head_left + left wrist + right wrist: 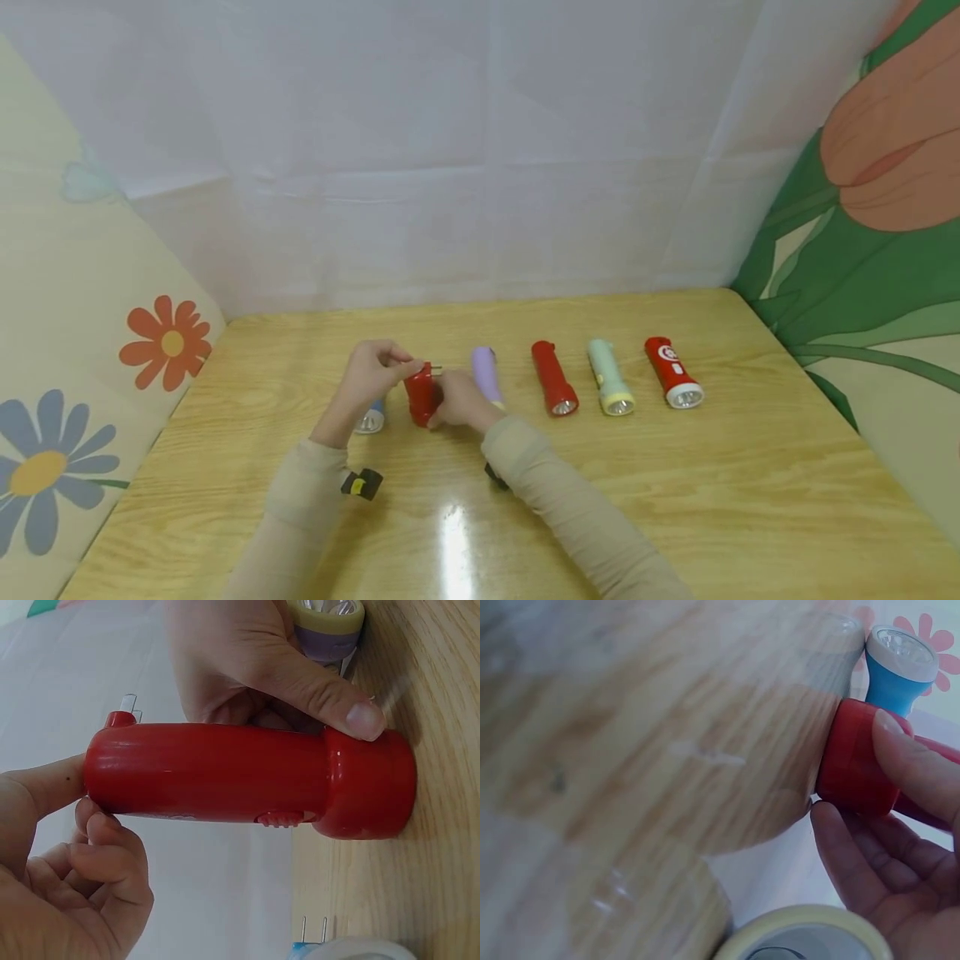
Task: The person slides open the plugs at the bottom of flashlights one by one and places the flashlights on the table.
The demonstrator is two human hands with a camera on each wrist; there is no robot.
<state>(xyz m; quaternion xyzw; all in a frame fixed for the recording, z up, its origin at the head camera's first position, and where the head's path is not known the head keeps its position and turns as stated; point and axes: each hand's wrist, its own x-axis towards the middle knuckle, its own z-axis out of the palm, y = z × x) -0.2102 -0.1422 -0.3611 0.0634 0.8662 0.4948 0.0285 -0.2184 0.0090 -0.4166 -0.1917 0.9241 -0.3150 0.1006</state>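
A red flashlight (pixel 422 398) stands upright on the table, head down, with two metal prongs sticking out near its tail end. My right hand (pixel 461 400) grips it low, the thumb lying on the wide head, as the left wrist view shows. At the tail end, my left hand (pixel 371 367) pinches it between fingertips, with the other fingers curled. Close by on the left lies a blue flashlight (pixel 895 688) with a white head, partly hidden by the left hand in the head view. A purple flashlight (pixel 485 371) with a yellow rim lies just beyond the right hand.
Farther right lie a second red flashlight (pixel 552 379), a mint green flashlight (pixel 609 375) with a yellow rim, and a red flashlight with a white head (pixel 667 367). They form a row on the wooden table (pixel 675 492). A white cloth (pixel 480 167) hangs behind.
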